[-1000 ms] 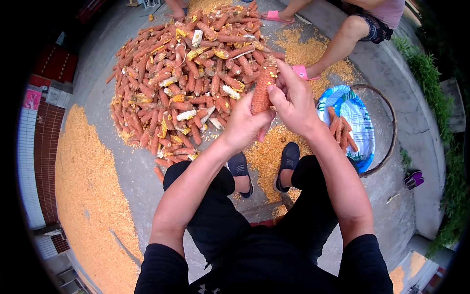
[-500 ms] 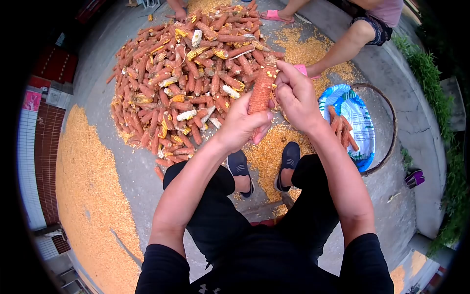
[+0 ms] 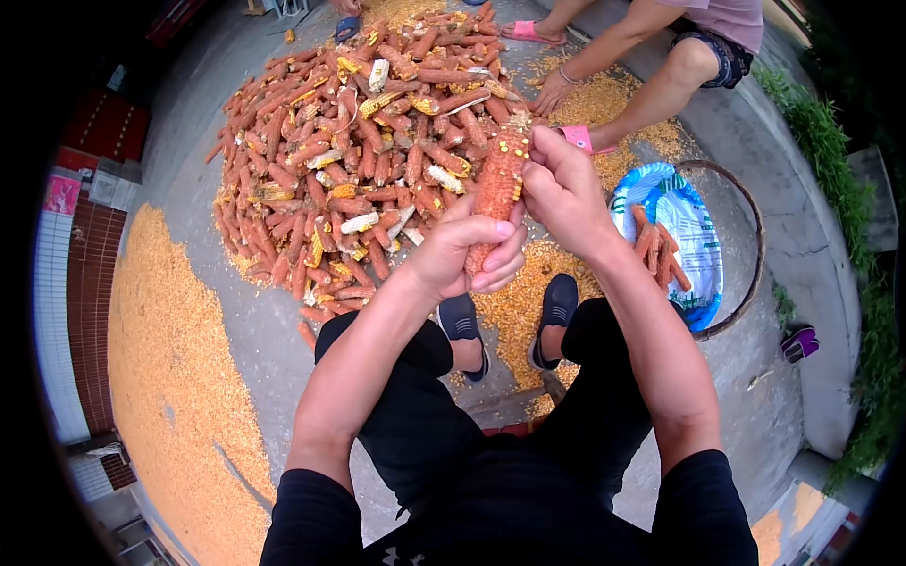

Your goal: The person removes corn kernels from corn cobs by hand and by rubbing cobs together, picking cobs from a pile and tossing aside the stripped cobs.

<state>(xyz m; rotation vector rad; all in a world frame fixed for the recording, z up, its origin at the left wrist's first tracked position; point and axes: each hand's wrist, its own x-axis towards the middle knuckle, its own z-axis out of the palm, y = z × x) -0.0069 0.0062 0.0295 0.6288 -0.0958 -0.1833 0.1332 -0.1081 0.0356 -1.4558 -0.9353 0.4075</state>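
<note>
A reddish corn cob (image 3: pixel 500 179) with a few yellow kernels near its upper end is tilted between my hands. My left hand (image 3: pixel 467 247) is wrapped round its lower part. At the upper right side of the cob, my right hand (image 3: pixel 566 193) has its fingers curled, with thumb and forefinger against the cob near the kernels. Beyond my hands lies a large heap of cobs (image 3: pixel 330 160), mostly bare and red, some white or still with yellow kernels. Loose kernels (image 3: pixel 528 292) cover the ground between my shoes.
A basket lined with a blue and white bag (image 3: pixel 698 245) holds several cobs at the right. A co-worker's hand (image 3: pixel 555 92) reaches down beyond my right hand, near pink slippers (image 3: pixel 578 139). Another person's foot shows behind the heap. Kernels (image 3: pixel 179 377) spread at the left.
My left hand has shifted down the cob, and the cob has turned, showing more kernels. The co-worker's arm has come down to the kernels on the ground.
</note>
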